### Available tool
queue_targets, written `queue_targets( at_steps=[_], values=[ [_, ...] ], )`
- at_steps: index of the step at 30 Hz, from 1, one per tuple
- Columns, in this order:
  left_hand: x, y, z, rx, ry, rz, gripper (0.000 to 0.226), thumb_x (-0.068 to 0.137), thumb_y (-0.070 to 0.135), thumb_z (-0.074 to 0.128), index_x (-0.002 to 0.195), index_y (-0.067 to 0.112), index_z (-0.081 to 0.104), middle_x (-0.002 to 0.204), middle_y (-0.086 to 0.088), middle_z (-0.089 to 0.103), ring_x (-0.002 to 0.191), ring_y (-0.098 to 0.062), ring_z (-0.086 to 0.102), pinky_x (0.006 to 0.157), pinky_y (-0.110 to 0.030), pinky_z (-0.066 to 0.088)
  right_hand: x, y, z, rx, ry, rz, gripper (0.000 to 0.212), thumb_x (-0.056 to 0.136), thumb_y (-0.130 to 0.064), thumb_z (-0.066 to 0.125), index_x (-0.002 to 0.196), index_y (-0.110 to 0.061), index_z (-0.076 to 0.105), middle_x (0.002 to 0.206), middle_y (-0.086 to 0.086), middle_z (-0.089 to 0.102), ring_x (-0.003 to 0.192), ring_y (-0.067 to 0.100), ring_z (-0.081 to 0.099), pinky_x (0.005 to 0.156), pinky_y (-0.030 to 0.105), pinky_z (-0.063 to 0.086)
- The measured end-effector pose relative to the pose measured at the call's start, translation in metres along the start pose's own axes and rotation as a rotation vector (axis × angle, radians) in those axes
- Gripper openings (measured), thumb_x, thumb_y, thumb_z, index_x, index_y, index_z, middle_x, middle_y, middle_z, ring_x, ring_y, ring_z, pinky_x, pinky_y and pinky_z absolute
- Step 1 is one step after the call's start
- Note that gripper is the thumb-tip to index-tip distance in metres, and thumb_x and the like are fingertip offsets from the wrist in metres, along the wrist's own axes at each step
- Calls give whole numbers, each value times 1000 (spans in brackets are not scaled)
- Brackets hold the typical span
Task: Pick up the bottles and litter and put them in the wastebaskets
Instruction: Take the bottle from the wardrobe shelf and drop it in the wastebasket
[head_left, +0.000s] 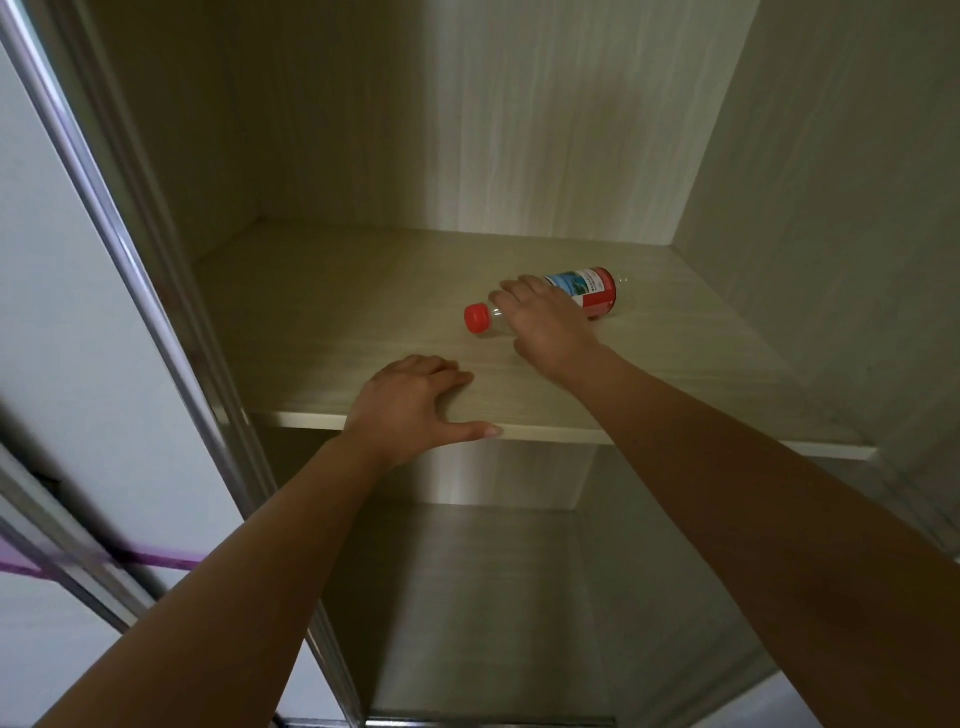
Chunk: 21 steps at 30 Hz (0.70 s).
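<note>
A clear plastic bottle (592, 293) with a red cap and a red and blue label lies on its side on a pale wooden wardrobe shelf (337, 317), cap pointing left. My right hand (545, 325) lies over the bottle's middle, fingers curled down on it, and the bottle still rests on the shelf. My left hand (415, 410) lies flat on the shelf's front edge, fingers spread, thumb along the lip, holding nothing. No wastebasket is in view.
The shelf sits inside an open wardrobe with wood-grain side and back walls. A sliding door with a metal frame (135, 270) stands at the left. A lower compartment (493, 597) opens below the shelf. A purple strip (156, 560) shows at the lower left.
</note>
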<state>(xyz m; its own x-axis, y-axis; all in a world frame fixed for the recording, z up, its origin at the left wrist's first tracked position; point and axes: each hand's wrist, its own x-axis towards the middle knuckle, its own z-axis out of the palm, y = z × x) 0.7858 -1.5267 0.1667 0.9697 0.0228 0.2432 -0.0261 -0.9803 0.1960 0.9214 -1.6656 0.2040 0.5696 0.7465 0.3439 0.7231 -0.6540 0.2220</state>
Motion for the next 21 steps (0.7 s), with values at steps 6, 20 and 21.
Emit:
queue_targets(
  at_steps=[6, 20, 21],
  values=[
    [1, -1, 1, 11, -14, 6, 100, 53, 87, 26, 133, 31, 47, 139, 8, 48, 129, -12, 40, 104, -30, 32, -1, -2, 0, -76, 66, -12, 47, 81, 8, 51, 127, -3, 47, 128, 20, 50, 119, 36, 45, 94, 47, 42],
    [-1, 1, 0, 29, 3, 7, 102, 51, 87, 23, 132, 32, 48, 139, 9, 48, 129, -11, 39, 103, -29, 33, -36, 13, -28, 154, 286, 79, 48, 77, 7, 56, 124, 0, 49, 132, 20, 50, 124, 36, 45, 88, 46, 49],
    [-1, 1, -1, 27, 8, 7, 102, 50, 87, 23, 132, 31, 49, 139, 9, 49, 129, -12, 40, 102, -28, 34, -41, 16, -34, 196, 300, 98, 49, 79, 3, 55, 127, -1, 46, 134, 17, 48, 127, 34, 41, 94, 42, 45]
  ],
)
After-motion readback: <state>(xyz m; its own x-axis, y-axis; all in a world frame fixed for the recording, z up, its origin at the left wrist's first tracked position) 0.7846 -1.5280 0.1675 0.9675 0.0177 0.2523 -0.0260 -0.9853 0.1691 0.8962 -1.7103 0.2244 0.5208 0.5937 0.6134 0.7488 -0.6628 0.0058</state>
